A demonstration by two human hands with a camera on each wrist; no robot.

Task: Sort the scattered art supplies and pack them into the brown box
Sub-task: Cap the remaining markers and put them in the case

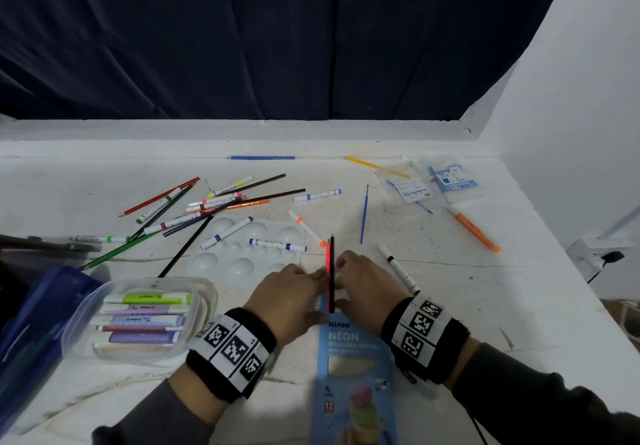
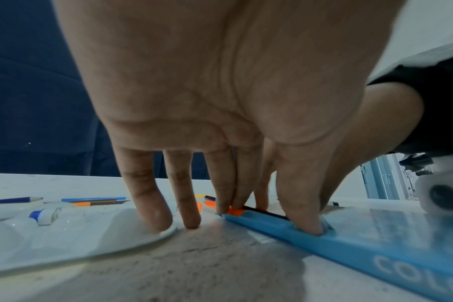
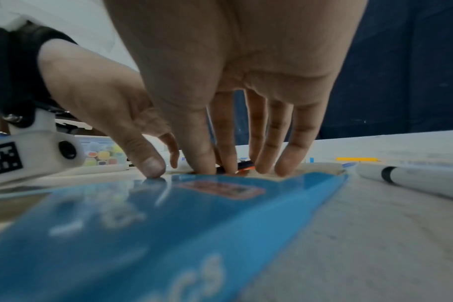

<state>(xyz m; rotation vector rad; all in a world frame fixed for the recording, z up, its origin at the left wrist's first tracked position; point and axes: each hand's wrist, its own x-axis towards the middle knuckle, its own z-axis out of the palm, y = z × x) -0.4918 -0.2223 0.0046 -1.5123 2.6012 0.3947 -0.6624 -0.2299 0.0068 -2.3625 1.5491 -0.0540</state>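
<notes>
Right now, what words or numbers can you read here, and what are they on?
"Ninso": top of the blue pencil box.
"NEON": same box, beneath.
"COLOURED": under that; following word blurred.
"12": red square lower on the box.
"12": plastic pack, far right; other print too small.
Labels on the highlighters: handwritten, unreadable.

Glossy blue card pencil box; rough matt table; glossy plastic palette.

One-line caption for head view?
Left hand and right hand steady red pencil and black pencil at blue pencil box mouth.
</notes>
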